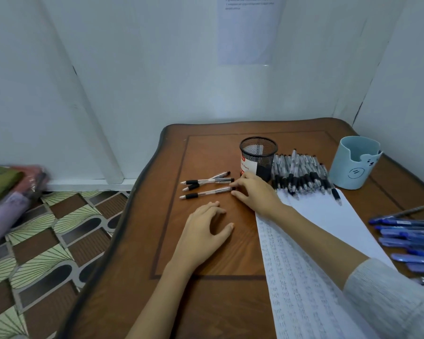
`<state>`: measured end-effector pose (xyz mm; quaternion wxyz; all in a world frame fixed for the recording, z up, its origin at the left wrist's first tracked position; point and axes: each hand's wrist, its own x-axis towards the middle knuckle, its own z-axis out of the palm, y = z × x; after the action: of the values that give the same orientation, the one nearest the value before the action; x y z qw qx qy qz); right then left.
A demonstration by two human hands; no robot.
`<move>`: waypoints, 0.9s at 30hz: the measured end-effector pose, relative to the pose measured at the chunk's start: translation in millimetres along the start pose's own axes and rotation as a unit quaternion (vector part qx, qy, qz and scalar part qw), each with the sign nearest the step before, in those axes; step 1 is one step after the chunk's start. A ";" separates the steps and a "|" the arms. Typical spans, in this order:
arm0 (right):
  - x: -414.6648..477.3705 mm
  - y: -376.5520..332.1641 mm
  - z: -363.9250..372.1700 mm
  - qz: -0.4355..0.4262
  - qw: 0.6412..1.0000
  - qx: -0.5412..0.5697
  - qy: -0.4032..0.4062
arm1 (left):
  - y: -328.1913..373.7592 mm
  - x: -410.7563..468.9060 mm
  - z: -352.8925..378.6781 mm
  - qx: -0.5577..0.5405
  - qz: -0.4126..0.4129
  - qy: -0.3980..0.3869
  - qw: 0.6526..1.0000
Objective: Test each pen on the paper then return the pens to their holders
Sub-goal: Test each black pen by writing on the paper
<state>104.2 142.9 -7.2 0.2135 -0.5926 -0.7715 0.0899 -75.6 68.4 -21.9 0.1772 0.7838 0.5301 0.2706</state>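
Right hand [253, 193] fingers straight, touching clear pen [206, 192]; left hand [203, 231] fingers relaxed on wood table [206, 152]

Mesh cup [258, 155] at back centre of worktop [206, 302]. Pen pile [301, 177] just right of it, second holder [355, 162] further right. Three loose pens [206, 187] left of the cup. Paper [340, 216] in front of the pile, more pens [409, 238] right of it.

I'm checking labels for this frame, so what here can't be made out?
Head view:
Blue pens: cut off by the right edge; count unknown.
Writing on the paper: too small to read.
Floor bundle: blurred, cut by left edge.
Right hand: pinching or only touching the nearest pen, unclear.
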 end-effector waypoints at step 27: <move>-103.2 -21.6 -111.8 0.193 0.732 0.639 0.137 | 17.5 -12.4 -2.0 0.055 0.100 0.059 0.992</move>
<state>155.3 25.7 78.1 0.6230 -0.4589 -0.3635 0.5188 -67.6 50.3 -13.3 0.0746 0.8239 0.4727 0.3036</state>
